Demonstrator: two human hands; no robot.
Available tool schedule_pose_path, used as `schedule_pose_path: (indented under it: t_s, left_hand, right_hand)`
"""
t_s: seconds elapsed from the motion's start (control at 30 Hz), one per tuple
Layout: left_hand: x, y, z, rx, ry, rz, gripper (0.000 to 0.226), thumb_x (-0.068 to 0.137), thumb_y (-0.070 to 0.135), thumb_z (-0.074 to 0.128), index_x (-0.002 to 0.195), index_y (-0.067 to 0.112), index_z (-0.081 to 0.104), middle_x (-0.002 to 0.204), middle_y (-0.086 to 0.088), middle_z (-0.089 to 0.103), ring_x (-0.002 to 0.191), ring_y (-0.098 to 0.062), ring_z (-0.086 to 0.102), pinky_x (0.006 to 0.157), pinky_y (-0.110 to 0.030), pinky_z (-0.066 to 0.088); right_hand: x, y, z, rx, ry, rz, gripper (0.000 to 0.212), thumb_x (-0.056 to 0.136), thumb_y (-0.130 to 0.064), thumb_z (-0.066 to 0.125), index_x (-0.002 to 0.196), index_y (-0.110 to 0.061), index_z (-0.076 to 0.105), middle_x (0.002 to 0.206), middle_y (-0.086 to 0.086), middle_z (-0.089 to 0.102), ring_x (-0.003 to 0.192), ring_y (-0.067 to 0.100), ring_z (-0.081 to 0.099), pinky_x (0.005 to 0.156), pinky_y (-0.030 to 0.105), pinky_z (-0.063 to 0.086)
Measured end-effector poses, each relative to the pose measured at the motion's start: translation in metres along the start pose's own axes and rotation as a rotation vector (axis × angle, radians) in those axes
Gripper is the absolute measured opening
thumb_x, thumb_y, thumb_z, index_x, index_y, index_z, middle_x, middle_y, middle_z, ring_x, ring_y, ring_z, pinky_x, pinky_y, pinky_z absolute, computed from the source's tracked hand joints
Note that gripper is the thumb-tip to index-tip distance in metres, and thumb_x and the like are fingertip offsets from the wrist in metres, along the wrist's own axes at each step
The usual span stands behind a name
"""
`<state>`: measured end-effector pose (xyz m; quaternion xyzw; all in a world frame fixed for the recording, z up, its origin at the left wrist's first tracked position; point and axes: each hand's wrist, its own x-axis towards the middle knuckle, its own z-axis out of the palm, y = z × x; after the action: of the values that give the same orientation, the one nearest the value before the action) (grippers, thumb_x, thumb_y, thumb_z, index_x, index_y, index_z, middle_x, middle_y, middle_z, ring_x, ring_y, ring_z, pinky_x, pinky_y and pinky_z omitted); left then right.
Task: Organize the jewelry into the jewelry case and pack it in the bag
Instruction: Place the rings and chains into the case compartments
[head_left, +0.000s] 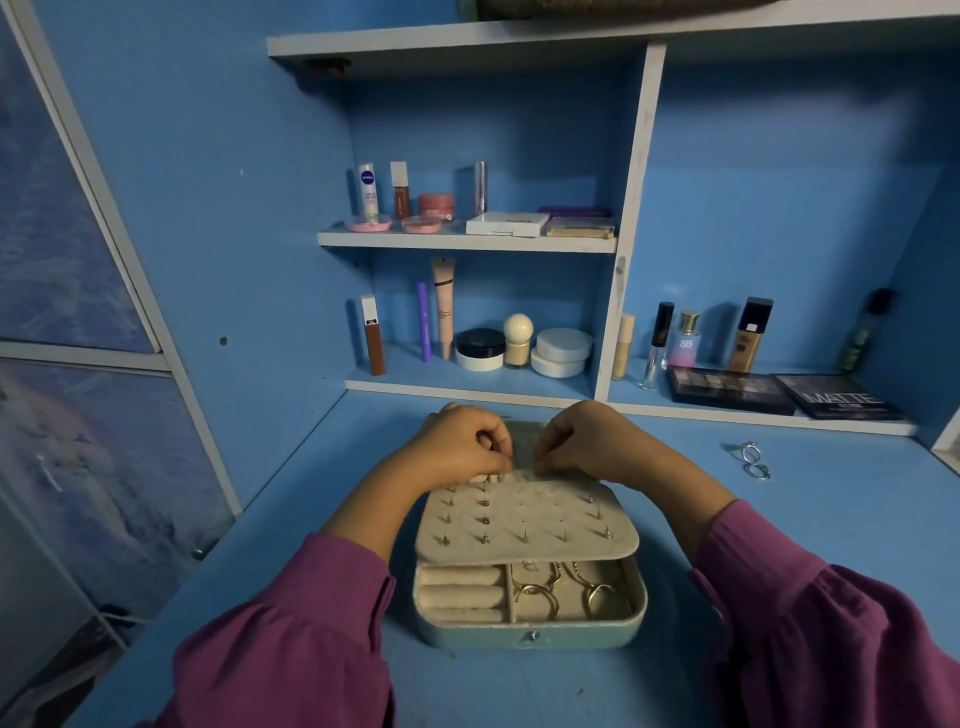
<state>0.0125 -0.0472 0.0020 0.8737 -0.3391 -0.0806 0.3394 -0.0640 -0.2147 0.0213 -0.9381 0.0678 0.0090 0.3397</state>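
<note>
A pale green jewelry case (530, 635) lies open on the blue desk in front of me. Its cream earring panel (524, 522), studded with several earring posts, is tilted over the tray. Below it, gold rings and chains (561, 590) lie in the right compartments and cream ring rolls (460, 592) fill the left. My left hand (457, 447) and my right hand (582, 441) meet at the panel's far edge, fingers curled and pinching there; what they pinch is too small to make out. Two silver rings (750, 460) lie on the desk at the right. No bag is in view.
Behind the case, shelves hold cosmetics: tubes, jars (480, 349), a white box (506, 223), bottles (748, 335) and two dark eyeshadow palettes (730, 389). A glass-panelled door (78, 312) stands at the left. Purple sleeves cover my forearms.
</note>
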Motion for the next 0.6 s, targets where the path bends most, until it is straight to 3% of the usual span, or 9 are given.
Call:
schedule_pose_path:
  t_s: [0.1, 0.3, 0.43, 0.53, 0.6]
  left_hand:
    - [-0.002, 0.004, -0.003, -0.119, 0.02, 0.018, 0.017, 0.077, 0.009, 0.073, 0.071, 0.024, 0.068, 0.085, -0.007, 0.069, 0.074, -0.016, 0.058, 0.078, -0.04, 0.053]
    - [-0.003, 0.024, -0.006, -0.209, 0.064, 0.097, 0.004, 0.082, 0.01, 0.07, 0.082, 0.014, 0.07, 0.087, -0.01, 0.068, 0.075, -0.013, 0.057, 0.075, -0.034, 0.051]
    - [0.002, 0.039, -0.004, -0.241, 0.015, 0.12, 0.009, 0.083, 0.009, 0.07, 0.081, 0.017, 0.068, 0.078, 0.006, 0.066, 0.072, -0.002, 0.058, 0.071, -0.018, 0.048]
    - [0.008, 0.044, -0.004, -0.253, -0.02, 0.099, 0.008, 0.083, 0.006, 0.069, 0.084, 0.014, 0.069, 0.077, 0.01, 0.068, 0.073, -0.001, 0.061, 0.071, -0.016, 0.049]
    - [0.011, 0.042, -0.004, -0.254, -0.047, 0.078, 0.007, 0.084, 0.005, 0.067, 0.086, 0.011, 0.069, 0.076, 0.009, 0.069, 0.074, -0.004, 0.061, 0.071, -0.018, 0.049]
  right_hand:
    - [0.0, 0.004, -0.008, 0.067, 0.08, -0.006, 0.007, 0.082, -0.012, 0.07, 0.082, -0.018, 0.074, 0.088, 0.0, 0.071, 0.078, 0.011, 0.06, 0.071, 0.023, 0.051]
    - [-0.009, 0.032, -0.041, 0.232, 0.297, 0.03, 0.007, 0.082, -0.014, 0.073, 0.088, -0.01, 0.075, 0.088, 0.004, 0.072, 0.072, 0.01, 0.059, 0.066, 0.021, 0.047]
    - [-0.008, 0.051, -0.051, 0.136, 0.337, 0.087, 0.007, 0.082, -0.011, 0.071, 0.086, -0.008, 0.075, 0.09, 0.005, 0.073, 0.078, 0.015, 0.065, 0.073, 0.029, 0.053]
    - [-0.005, 0.06, -0.045, 0.009, 0.317, 0.132, 0.007, 0.084, -0.013, 0.07, 0.085, -0.009, 0.076, 0.083, 0.006, 0.072, 0.063, 0.013, 0.059, 0.054, 0.022, 0.045]
    - [-0.001, 0.062, -0.041, -0.061, 0.309, 0.15, 0.008, 0.083, -0.013, 0.069, 0.079, -0.012, 0.076, 0.077, 0.008, 0.072, 0.06, 0.017, 0.059, 0.05, 0.021, 0.044]
